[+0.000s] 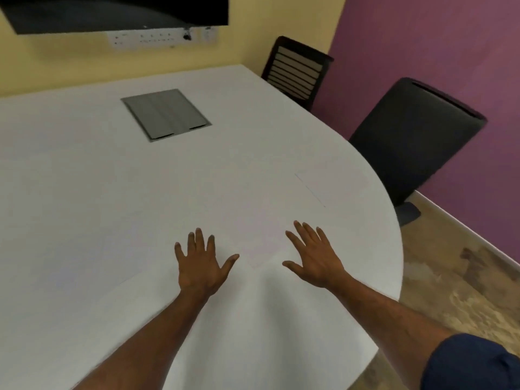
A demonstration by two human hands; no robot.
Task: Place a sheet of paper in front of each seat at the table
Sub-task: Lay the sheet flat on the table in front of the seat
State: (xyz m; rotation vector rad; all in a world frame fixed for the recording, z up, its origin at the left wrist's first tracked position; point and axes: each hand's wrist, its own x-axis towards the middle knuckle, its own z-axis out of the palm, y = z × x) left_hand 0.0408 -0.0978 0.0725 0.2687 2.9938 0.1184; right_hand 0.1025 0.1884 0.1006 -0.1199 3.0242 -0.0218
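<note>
A white sheet of paper point(332, 184) lies flat near the table's right edge, in front of the black padded chair point(413, 136). A second faint white sheet point(259, 237) lies on the white table point(98, 206) between my hands. My left hand point(201, 263) is spread flat, fingers apart, just left of that sheet's near corner. My right hand point(312, 257) is spread the same way at its right side. Neither hand holds anything. The sheets barely stand out from the tabletop.
A grey cable hatch point(166, 114) is set into the table's middle. A slatted black chair point(298, 70) stands at the far right corner by the yellow wall. A dark screen point(112, 12) hangs above a socket strip point(160, 38). Wood floor shows on the right.
</note>
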